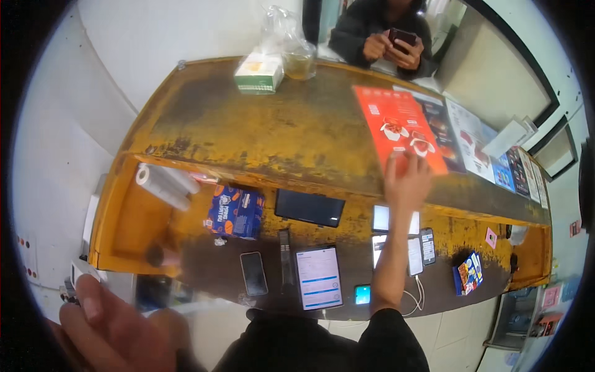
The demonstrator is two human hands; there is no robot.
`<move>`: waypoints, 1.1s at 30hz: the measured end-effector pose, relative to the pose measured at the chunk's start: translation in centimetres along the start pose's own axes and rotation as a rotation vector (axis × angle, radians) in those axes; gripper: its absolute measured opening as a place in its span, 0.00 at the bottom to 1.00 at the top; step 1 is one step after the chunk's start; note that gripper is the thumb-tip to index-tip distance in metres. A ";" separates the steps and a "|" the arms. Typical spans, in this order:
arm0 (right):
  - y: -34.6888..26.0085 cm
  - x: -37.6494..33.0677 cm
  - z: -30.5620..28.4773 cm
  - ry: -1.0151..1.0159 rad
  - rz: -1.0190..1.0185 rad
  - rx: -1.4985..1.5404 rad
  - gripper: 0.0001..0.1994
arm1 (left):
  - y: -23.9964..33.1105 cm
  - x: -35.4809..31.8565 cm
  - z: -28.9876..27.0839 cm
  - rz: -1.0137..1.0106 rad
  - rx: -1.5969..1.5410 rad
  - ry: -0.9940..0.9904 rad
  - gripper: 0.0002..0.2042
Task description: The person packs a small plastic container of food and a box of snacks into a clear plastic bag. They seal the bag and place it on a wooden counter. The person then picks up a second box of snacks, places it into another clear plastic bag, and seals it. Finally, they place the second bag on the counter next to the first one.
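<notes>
My right hand [408, 177] reaches across the counter, its spread fingertips resting on the lower part of a red menu sheet [387, 111] with food pictures. The sheet partly covers a dark menu sheet [441, 127]. At the lower left, my left hand [121, 328] is large and blurred, its thumb and fingers bent together. A small white and dark shape shows at its fingertips; what it is I cannot make out. Under my right forearm lie several phones, partly hidden. A tablet [319, 278] with a lit screen lies left of that forearm, beside a dark phone [253, 273].
On the worn yellow counter [248, 130] stand a green and white box [259, 73] and a clear plastic bag [291, 49]. The lower shelf holds plastic rolls [164, 185], a blue patterned box [235, 212], a black tablet [309, 207] and white cables. Across the counter, a person [384, 31] holds a phone.
</notes>
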State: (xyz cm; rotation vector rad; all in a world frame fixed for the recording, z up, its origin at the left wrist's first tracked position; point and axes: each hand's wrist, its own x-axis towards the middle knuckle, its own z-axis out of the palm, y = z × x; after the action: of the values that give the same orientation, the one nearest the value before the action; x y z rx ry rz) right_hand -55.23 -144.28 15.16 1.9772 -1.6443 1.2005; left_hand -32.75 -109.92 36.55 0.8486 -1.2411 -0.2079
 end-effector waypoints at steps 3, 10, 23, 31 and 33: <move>0.3 -0.1 -0.1 0.012 0.007 -0.019 0.18 | -1.1 1.4 2.9 -0.195 -0.182 -0.041 0.11; -0.3 0.1 0.1 0.000 -0.013 0.022 0.17 | 0.9 2.9 5.9 -0.424 -0.290 -0.085 0.15; 0.2 -0.3 0.0 0.050 -0.003 0.002 0.14 | 5.7 2.6 6.6 -0.651 0.021 -0.209 0.16; -0.5 0.0 0.3 0.062 -0.026 -0.037 0.14 | 7.3 -2.0 5.2 -0.522 -0.247 0.096 0.12; 1.3 0.1 0.3 0.058 -0.024 -0.154 0.14 | 8.1 -2.6 2.2 -0.566 -0.280 -0.015 0.11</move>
State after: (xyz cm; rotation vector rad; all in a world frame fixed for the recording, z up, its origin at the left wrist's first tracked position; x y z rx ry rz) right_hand -56.27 -144.97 14.68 1.8457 -1.6284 1.0775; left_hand -38.04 -103.89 40.15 0.9351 -0.9318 -0.8246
